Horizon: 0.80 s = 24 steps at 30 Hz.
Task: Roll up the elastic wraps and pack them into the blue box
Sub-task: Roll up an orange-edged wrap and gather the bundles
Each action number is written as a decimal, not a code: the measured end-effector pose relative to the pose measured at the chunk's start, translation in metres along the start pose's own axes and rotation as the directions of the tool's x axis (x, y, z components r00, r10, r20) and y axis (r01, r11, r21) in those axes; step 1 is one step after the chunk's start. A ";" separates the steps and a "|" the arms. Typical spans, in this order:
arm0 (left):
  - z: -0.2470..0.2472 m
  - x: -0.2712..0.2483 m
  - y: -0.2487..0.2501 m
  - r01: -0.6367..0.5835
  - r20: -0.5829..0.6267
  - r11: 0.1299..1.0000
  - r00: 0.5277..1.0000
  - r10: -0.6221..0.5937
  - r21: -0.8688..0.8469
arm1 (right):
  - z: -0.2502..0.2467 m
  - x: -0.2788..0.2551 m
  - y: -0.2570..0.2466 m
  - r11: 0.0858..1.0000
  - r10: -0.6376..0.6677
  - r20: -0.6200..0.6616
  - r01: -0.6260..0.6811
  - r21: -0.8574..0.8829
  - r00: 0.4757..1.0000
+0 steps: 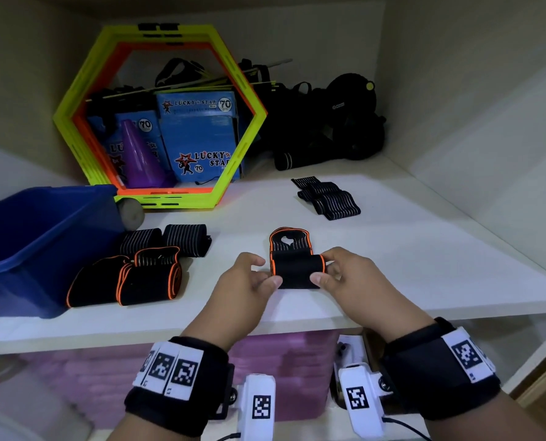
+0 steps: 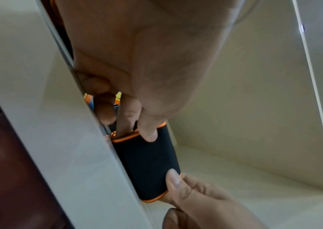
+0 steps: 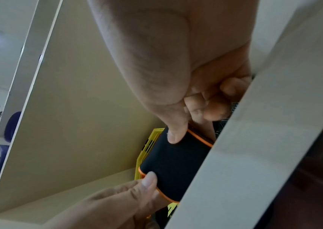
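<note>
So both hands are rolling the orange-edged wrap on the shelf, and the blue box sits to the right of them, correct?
Not quite. In the head view the left hand and right hand do roll the orange-edged wrap on the shelf, but the blue box sits to their left.

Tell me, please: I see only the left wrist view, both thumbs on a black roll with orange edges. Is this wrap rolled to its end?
Observer: Not yet. A flat tail of the black elastic wrap with orange trim lies on the white shelf beyond the roll.
Operator: Where is the box?
Observer: The blue plastic box stands at the shelf's left end, left of the left hand.
Operator: Do other wraps wait?
Observer: Yes, two more orange-trimmed wraps lie beside the box.
</note>
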State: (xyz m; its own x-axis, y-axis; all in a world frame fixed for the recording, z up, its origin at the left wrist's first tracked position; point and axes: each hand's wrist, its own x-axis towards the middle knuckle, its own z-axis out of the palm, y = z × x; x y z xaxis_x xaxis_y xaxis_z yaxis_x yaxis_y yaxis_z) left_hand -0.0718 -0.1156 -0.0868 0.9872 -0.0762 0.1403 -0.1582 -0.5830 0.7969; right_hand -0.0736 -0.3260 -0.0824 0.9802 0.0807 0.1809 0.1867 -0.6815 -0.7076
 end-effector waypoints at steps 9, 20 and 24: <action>0.020 0.006 0.008 0.087 -0.248 0.991 0.967 -0.059 0.103 | 0.002 0.000 0.002 0.999 0.027 -0.054 -0.024 0.047 0.998; 0.021 0.006 0.022 0.110 -0.217 0.977 0.974 -0.069 0.181 | 0.002 0.007 0.000 0.996 0.030 0.003 -0.030 -0.079 1.000; 0.022 0.004 0.024 0.076 -0.265 0.956 0.964 0.002 0.285 | -0.005 0.006 -0.001 0.986 -0.025 0.035 0.030 -0.162 0.999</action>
State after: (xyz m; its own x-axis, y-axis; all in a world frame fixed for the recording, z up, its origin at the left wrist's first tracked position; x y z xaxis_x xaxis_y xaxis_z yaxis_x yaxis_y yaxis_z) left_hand -0.0706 -0.1475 -0.0804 0.9458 0.1398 0.2931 -0.0701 -0.7932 0.6049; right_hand -0.0684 -0.3288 -0.0776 0.9770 0.1226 0.1746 0.2028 -0.7875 -0.5820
